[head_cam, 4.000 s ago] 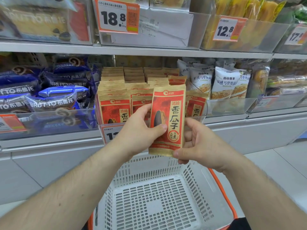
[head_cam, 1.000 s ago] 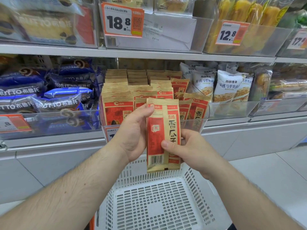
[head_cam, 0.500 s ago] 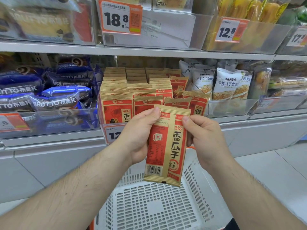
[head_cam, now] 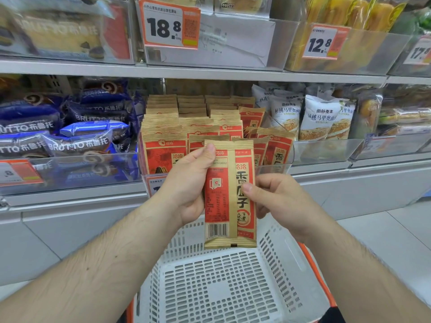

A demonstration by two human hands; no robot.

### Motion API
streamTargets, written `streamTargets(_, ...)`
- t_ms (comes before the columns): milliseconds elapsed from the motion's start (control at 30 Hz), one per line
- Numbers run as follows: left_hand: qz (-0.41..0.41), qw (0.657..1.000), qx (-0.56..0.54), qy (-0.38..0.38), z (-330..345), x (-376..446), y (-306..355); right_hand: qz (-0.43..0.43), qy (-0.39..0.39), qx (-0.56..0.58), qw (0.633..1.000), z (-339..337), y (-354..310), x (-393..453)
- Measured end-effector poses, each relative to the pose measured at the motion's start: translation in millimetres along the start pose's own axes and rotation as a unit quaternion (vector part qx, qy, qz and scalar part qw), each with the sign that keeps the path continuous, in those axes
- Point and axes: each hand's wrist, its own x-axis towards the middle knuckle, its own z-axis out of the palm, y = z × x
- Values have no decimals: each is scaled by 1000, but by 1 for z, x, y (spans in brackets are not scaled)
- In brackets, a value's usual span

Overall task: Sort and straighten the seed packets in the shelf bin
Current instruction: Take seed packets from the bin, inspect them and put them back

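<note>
I hold one red and tan seed packet (head_cam: 229, 194) upright in front of the shelf bin (head_cam: 275, 170), its back with the barcode facing me. My left hand (head_cam: 186, 183) grips its left edge, thumb near the top. My right hand (head_cam: 277, 197) pinches its right edge at mid height. Behind it, several rows of the same seed packets (head_cam: 168, 136) stand in the clear bin; the ones at the front right (head_cam: 277, 150) lean askew.
A white plastic basket (head_cam: 224, 287) with orange rim sits below my hands. Blue Brutto cake bags (head_cam: 77, 136) fill the bin to the left, white bread bags (head_cam: 321, 117) the bin to the right. Price tags hang on the upper shelf.
The packet was turned from its front to its back and now stands straight. My right hand slid from the top corner down to the right edge.
</note>
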Motion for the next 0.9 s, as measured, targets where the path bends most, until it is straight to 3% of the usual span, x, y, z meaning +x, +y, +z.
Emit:
streamTargets(233, -24, 994, 54, -89, -6, 0, -2, -24, 63, 88, 994, -12, 6, 6)
streamTargets(433, -10, 998, -4, -63, -7, 3, 0, -9, -86, 79, 993, -19, 8, 3)
streamTargets(633, -15, 998, -1, -57, -7, 4, 0, -25, -102, 113, 988, -19, 7, 2)
streamTargets(700, -3, 998, 37, -47, -7, 5, -1, -20, -91, 74, 993, -17, 4, 0)
streamTargets(800, 52, 982, 179, -19, -11, 8, -7, -3, -40, -42, 998, -8, 0, -3)
streamTargets(900, 35, 964, 263, -35, -11, 4, -12, -18, -13, -172, 985, 2, -1, -4)
